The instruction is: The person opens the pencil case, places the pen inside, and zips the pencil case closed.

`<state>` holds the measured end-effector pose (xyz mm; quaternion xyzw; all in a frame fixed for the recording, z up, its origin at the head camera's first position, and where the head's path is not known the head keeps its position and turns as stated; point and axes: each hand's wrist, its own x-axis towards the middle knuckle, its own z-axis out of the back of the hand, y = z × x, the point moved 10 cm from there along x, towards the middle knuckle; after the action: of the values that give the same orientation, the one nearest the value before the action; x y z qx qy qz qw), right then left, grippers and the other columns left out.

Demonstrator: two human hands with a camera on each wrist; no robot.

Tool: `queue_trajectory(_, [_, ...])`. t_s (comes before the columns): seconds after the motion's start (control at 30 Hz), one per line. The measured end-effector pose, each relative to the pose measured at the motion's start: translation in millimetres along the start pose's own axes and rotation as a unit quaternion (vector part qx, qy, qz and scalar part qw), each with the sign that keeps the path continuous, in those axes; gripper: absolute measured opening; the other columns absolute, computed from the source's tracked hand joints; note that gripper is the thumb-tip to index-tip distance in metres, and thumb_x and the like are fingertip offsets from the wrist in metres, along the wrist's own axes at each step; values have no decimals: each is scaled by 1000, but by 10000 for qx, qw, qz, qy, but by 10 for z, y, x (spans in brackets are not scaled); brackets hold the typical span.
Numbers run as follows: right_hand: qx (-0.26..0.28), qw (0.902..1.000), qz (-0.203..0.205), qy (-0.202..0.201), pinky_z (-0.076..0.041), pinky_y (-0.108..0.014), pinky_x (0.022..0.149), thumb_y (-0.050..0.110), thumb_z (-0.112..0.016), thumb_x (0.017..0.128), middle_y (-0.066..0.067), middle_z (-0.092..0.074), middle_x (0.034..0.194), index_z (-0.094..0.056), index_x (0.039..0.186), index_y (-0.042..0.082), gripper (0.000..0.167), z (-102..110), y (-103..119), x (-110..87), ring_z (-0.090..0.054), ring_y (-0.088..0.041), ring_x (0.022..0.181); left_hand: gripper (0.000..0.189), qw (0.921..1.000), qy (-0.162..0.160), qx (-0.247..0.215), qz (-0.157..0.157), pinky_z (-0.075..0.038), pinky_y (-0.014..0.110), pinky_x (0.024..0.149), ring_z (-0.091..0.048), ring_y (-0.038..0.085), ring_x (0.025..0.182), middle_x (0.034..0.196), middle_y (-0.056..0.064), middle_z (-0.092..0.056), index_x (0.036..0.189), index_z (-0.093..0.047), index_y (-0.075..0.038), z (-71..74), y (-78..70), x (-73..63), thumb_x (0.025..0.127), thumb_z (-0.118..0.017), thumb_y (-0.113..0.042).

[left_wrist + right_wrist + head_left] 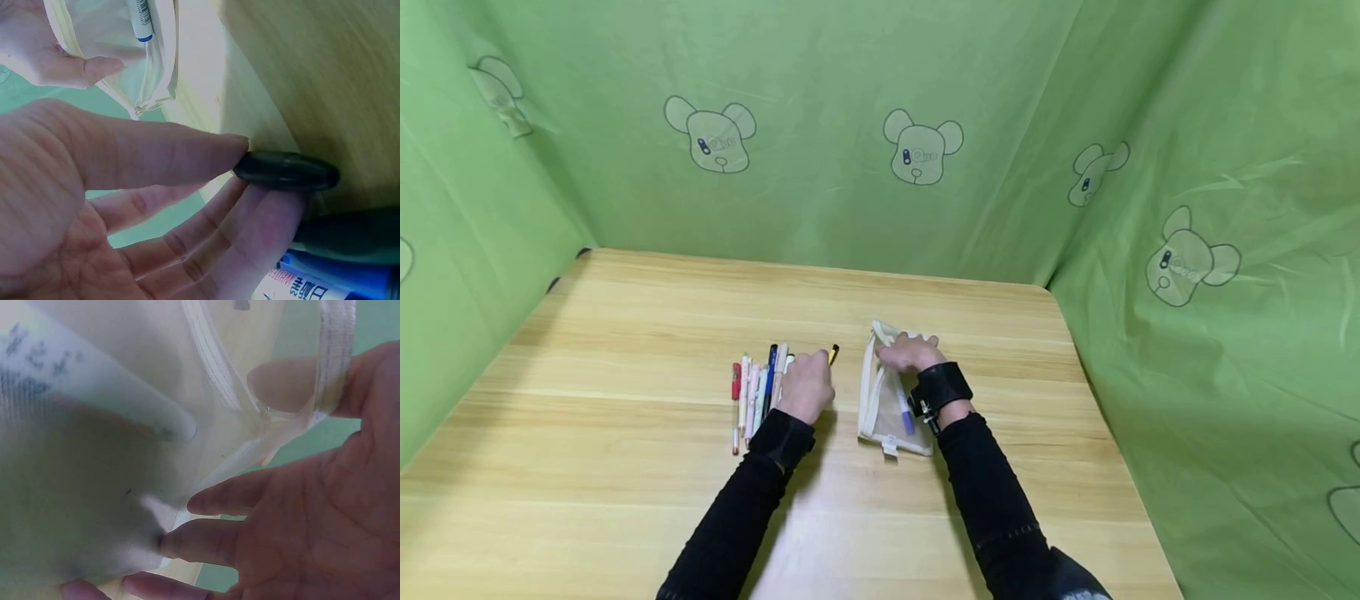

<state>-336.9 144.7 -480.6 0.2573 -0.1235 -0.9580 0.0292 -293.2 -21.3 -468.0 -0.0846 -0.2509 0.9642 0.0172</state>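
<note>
My left hand [807,387] pinches a dark pen [287,171] between thumb and fingertips, at the right end of a row of pens. In the head view, a yellow and black pen end [833,355] shows just beyond this hand. On the right, my right hand [912,353] holds the far end of a see-through mesh pencil pouch [874,408] with a white zip edge. Its thumb [284,384] lies at the pouch opening, with the other fingers along the mesh side. Inside the pouch lies a white marker with a blue-violet end [907,422].
Several pens lie side by side left of my left hand, among them a red-capped pen [736,382], a pink one [752,400] and a blue one [771,367]. The wooden table [625,350] is bordered by green printed cloth [820,200] behind and at both sides.
</note>
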Motion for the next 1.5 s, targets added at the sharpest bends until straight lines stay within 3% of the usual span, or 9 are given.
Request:
queue_trajectory(0.07, [29, 10000, -11, -11, -14, -62, 124, 50, -29, 103, -27, -32, 162, -32, 154, -7, 77, 3, -9, -5, -25, -49, 152, 38, 9999, 75, -121, 25, -44, 26, 44, -59, 25, 62, 85, 18, -67, 118, -64, 0, -18, -1, 5, 82, -68, 9])
queue_trajectory(0.13, [26, 10000, -15, -31, -13, -62, 125, 50, -29, 103, -27, -32, 162, -32, 154, -7, 77, 6, -13, -14, -25, -49, 152, 38, 9996, 149, -235, 52, -45, 25, 45, -60, 25, 64, 87, 17, -67, 119, -64, -1, -37, 1, 10, 83, -68, 9])
queue_trajectory(0.37, [-72, 9999, -47, -134, -15, -61, 125, 51, -29, 103, -28, -33, 161, -31, 154, -7, 77, 5, -16, 4, -27, -49, 151, 8, 9985, 405, -349, 111, -56, 28, 61, -65, 23, 74, 88, 13, -70, 87, -70, -4, -78, 12, 34, 83, -73, 2])
queue_trajectory(0.57, [-106, 9999, 16, -63, -13, -62, 125, 51, -28, 103, -27, -33, 162, -31, 154, -6, 77, -3, 5, 2, -25, -50, 152, 7, 9971, 557, -512, 96, -58, 33, 71, -65, 25, 80, 95, 16, -72, 87, -70, -1, -81, 31, 35, 82, -75, -1])
queue_trajectory(0.7, [-51, 10000, -36, -46, -18, -60, 124, 51, -29, 102, -29, -34, 161, -32, 154, -7, 78, -12, 0, -7, -27, -50, 150, 14, 9971, 514, -560, 58, -50, 29, 63, -59, 23, 73, 83, 11, -65, 73, -62, -4, -79, 42, 34, 80, -73, 1])
queue_trajectory(0.8, [-2, 9999, -123, -87, -22, -59, 122, 52, -30, 103, -30, -34, 160, -31, 154, -7, 79, -2, -22, -13, -28, -50, 149, 36, 9970, 462, -622, -13, -39, 25, 53, -45, 17, 59, 67, 3, -46, 59, -45, -12, -87, 28, 38, 80, -70, 4])
queue_trajectory(0.97, [-28, 9998, -154, -113, -20, -60, 123, 52, -29, 103, -30, -32, 161, -30, 154, -7, 78, 6, -40, -9, -26, -50, 151, 51, 9967, 250, -755, -136, -24, 21, 45, -23, 11, 50, 60, -4, -19, 55, -25, -18, -75, -10, 38, 76, -61, 11])
queue_trajectory(1.2, [-82, 9998, -137, -102, -17, -59, 125, 53, -29, 103, -29, -31, 162, -29, 155, -7, 79, 10, -61, -13, -24, -49, 152, 52, 9962, -129, -774, -374, -18, 22, 47, -15, 11, 53, 59, -6, -11, 56, -19, -19, -42, -59, 26, 73, -53, 15])
queue_trajectory(1.5, [-28, 9998, -186, -48, -17, -59, 125, 52, -29, 103, -30, -35, 159, -33, 153, -7, 78, -18, -82, 0, -28, -48, 151, 53, 9954, -77, -934, -222, -18, 21, 43, -16, 10, 49, 55, -6, -14, 53, -23, -18, -87, -64, 21, 73, -61, 12])
